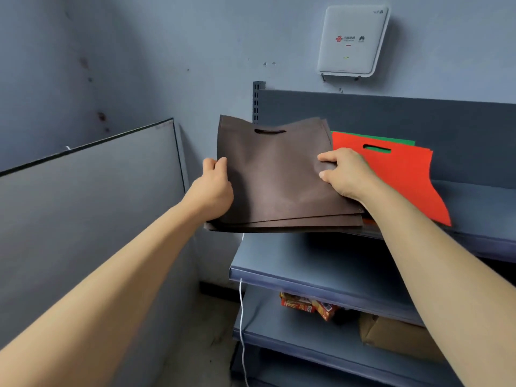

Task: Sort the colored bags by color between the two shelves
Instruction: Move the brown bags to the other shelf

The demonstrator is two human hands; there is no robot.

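A stack of brown bags (279, 177) is held at frame centre, at the left end of the top shelf (480, 202), its left part overhanging the edge. The left hand (215, 185) curls round the stack's left edge and the right hand (343, 174) pinches the right edge, thumb on top, probably to keep the limp sheets squared as 1 pile. Just right, a red bag (402, 174) lies over a green bag (402, 140), so those colours look unsorted. Upper right, a white wall box (353, 40) bears 2 small logos; their writing is too small to read.
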